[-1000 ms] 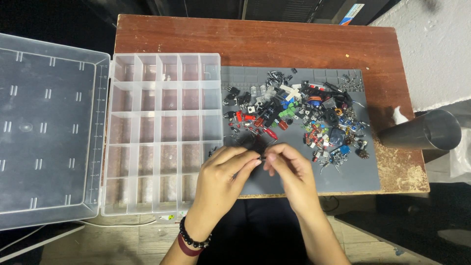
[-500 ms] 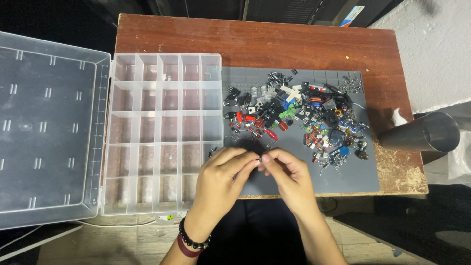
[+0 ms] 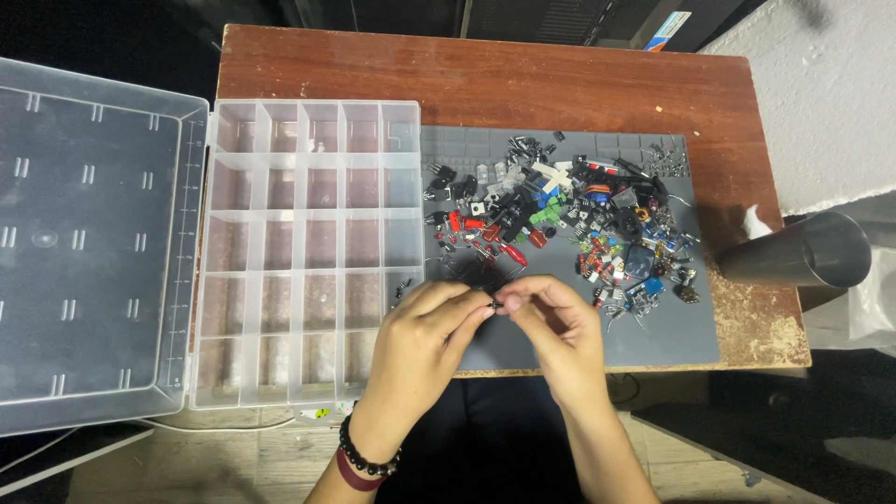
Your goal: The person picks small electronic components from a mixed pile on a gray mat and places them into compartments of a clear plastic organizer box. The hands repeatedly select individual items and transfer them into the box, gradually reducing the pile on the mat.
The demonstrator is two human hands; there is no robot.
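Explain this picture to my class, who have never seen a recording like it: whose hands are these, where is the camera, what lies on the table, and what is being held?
The camera sits on the person's head and looks down, so both hands are their own. The left hand, with a bead bracelet at the wrist, and the right hand meet fingertip to fingertip, pinching one small dark component between them. On the wooden table lies a grey mat bearing a pile of mixed electronic parts. Left of it stands a clear compartment box, its lid folded open. A grey tube lies at the right.
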